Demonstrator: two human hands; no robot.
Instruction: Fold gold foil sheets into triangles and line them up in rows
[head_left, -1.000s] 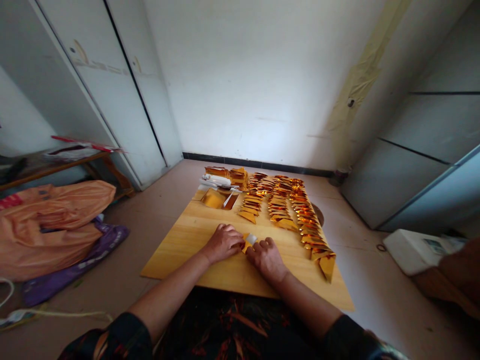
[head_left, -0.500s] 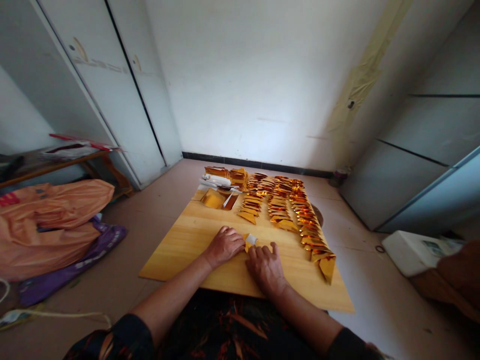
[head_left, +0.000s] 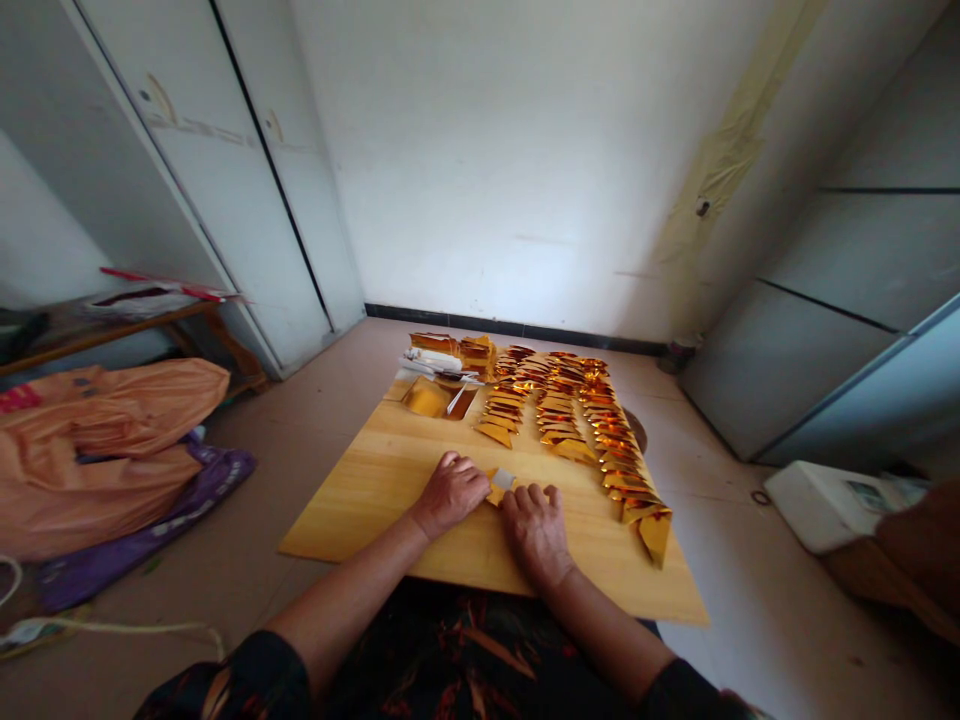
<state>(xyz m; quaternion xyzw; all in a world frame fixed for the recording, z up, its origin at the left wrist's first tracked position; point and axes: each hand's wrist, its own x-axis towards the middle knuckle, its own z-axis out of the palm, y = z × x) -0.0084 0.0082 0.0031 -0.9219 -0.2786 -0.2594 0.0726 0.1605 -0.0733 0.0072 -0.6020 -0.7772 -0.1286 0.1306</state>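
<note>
A small sheet of gold foil paper [head_left: 495,480] with a pale patch lies on the wooden board [head_left: 360,510], between my hands. My left hand [head_left: 454,490] has its fingers closed at the paper's left edge. On the right side, my right hand [head_left: 538,525] rests with curled fingers against the paper, the fingertips turned down and partly hidden. Beyond them stand rows of folded gold foil pieces [head_left: 556,415]. Flat gold sheets [head_left: 426,398] lie at the board's far left.
White paper strips [head_left: 435,360] and gold bundles [head_left: 433,343] sit at the board's far left corner. An orange bag [head_left: 112,440] and a purple bag [head_left: 150,525] lie on the floor to the left. At right are a grey cabinet [head_left: 817,320] and a white box [head_left: 825,505].
My right hand has shifted slightly right and its fingers have curled in more. My left hand stays almost in place at the foil paper's left edge.
</note>
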